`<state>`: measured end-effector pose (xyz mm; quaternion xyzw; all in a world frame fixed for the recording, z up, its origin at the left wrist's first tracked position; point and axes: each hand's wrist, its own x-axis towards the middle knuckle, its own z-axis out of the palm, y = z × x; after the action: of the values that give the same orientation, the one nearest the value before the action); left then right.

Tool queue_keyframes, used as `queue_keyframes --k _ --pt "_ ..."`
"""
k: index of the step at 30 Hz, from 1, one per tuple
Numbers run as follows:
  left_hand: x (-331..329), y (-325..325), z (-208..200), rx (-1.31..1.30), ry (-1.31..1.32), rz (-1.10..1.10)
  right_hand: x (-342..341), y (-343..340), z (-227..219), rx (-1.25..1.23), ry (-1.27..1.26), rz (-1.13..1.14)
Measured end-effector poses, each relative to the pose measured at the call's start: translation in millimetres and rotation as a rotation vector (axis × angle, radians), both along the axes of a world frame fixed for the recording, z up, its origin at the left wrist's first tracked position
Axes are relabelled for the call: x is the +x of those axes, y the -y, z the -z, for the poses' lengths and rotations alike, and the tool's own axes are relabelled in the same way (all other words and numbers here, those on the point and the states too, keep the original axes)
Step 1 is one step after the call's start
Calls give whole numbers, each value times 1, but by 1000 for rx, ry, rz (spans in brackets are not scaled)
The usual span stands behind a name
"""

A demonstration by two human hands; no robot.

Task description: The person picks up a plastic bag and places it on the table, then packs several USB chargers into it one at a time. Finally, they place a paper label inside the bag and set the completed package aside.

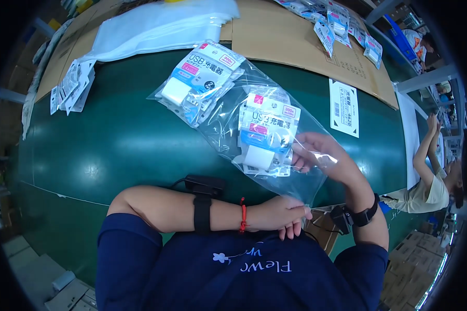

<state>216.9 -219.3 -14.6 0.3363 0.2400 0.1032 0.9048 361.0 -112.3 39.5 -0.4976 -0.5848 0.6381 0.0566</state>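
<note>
A large clear plastic bag lies slantwise over the green table in front of me. In it are two stacks of carded USB chargers: the farther stack toward the upper left, and the nearer stack to its lower right. Each top card shows a white plug block. My right hand is closed on the right edge of the nearer stack, and shiny film seems to lie over its fingers. Down at the table's front edge, my left hand pinches the bag's near corner.
Flat clear bags are piled at the back left on cardboard. Loose charger packs lie at the back right, others at the left. A printed white label sheet is at the right. Another person works beyond the right edge.
</note>
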Motion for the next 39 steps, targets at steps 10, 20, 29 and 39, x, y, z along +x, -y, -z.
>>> queue_keyframes --k 10,20,29,39 --pt "5 7 12 216 -22 93 -51 16 20 -348 -480 269" --pt "-29 -19 -25 1033 84 200 -33 8 10 -234 -330 123" --pt "-60 -73 -29 2028 -860 -330 58 -26 -67 -27 35 -342" --pt "-49 -77 -23 1998 -924 -184 27 -162 29 1620 672 -16"
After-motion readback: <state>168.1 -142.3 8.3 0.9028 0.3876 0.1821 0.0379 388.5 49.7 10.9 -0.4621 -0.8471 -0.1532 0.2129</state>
